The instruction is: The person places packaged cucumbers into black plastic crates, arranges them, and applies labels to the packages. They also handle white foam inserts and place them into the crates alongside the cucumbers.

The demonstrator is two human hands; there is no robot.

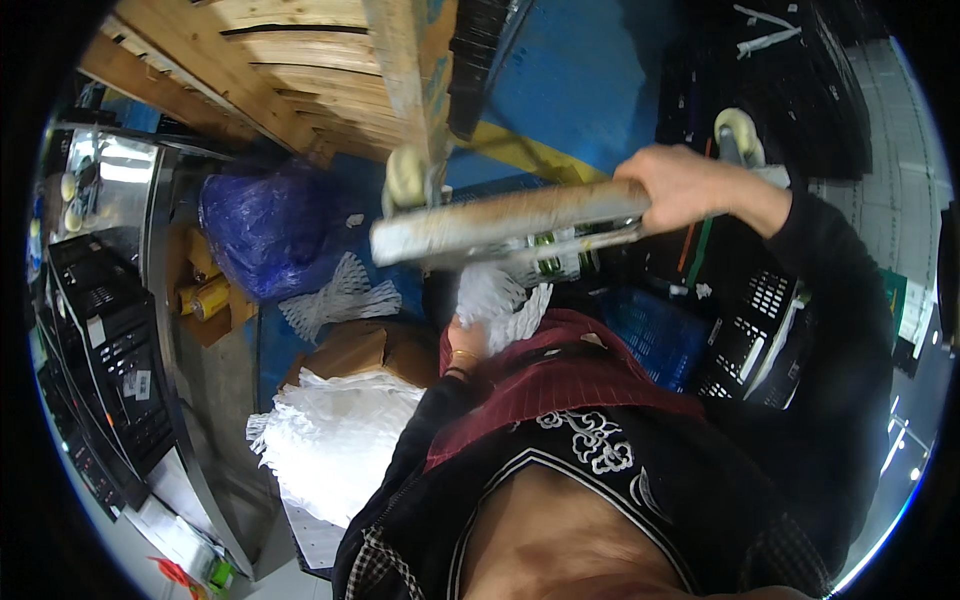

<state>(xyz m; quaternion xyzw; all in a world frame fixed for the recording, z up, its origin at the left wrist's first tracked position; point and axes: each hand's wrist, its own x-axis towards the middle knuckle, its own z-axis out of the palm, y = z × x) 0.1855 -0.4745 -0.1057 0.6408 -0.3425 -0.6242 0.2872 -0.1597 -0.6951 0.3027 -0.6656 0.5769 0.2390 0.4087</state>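
My right hand [682, 187] grips the edge of a worn dolly frame [517, 217], which is tilted up, with caster wheels [406, 176] on its far side. At my lap, my left hand [466, 345] is closed on a bunch of white foam netting [499, 307]; part of that hand is hidden behind the netting. Left of my left arm, a big pile of white foam nets [337, 442] lies by a brown cardboard box [367, 349]. Another net [341, 300] rests on the blue floor.
A blue plastic bag [262, 232] stands left of the dolly frame, below a wooden pallet [315, 67]. Black plastic crates [105, 330] line the left side. A blue crate [656, 337] and a black crate [750, 330] are at the right. Yellow rolls [206, 298] sit in a carton.
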